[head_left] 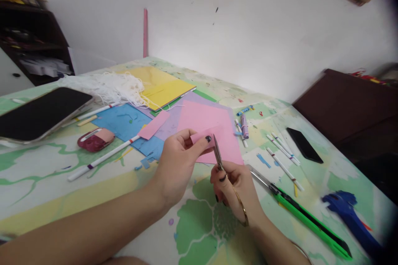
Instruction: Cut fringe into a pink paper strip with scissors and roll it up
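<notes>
My left hand (pixel 182 161) pinches a small piece of pink paper (pixel 202 134) between thumb and fingers. In my right hand (pixel 234 188) is a pair of scissors (pixel 218 155), with its blades pointing up at the right part of that piece. Whether the blades are apart or closed is hard to make out. Beneath the hands lies a larger pink sheet (pixel 228 149), over a lilac sheet (pixel 169 126) and a blue sheet (pixel 116 120). A cut pink strip (pixel 154 125) rests to the left, by the end of a white stick (pixel 105 162).
White yarn (pixel 105 87) and yellow sheets (pixel 164 85) lie at the back. To the left are a large phone (pixel 46 112) and a maroon object (pixel 95 139). A green cutter knife (pixel 311 219), a blue tool (pixel 351 215), several white sticks (pixel 284 169) and a black slab (pixel 304 145) lie right.
</notes>
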The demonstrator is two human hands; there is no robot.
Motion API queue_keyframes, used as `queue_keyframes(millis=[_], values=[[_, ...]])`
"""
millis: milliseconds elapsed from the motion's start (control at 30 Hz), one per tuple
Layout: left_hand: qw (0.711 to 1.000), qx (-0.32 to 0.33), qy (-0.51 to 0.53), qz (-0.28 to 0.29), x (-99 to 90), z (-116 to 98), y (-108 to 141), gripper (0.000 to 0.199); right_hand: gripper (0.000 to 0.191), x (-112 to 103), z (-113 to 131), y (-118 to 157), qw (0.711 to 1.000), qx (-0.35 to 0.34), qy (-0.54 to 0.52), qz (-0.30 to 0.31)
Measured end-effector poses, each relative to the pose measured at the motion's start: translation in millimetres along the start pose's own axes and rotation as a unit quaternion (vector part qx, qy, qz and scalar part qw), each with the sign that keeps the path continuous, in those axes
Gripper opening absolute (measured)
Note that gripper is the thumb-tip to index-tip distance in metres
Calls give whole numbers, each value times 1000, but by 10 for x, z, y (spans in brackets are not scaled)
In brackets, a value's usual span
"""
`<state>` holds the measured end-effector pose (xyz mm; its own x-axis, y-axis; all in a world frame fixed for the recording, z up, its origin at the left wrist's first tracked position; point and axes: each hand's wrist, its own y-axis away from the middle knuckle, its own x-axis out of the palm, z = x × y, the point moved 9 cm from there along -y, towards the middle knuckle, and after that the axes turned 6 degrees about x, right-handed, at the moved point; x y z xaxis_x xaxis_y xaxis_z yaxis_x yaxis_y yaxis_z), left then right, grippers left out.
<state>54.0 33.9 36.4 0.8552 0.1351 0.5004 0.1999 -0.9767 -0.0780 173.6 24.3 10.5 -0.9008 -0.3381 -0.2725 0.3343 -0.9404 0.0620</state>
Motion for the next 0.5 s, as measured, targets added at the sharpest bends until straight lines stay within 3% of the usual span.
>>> queue_keyframes(millis=[500], values=[[1000, -2, -4, 2, 2, 21, -13, 11, 44, 2, 40, -13, 1000, -9, -8, 3]])
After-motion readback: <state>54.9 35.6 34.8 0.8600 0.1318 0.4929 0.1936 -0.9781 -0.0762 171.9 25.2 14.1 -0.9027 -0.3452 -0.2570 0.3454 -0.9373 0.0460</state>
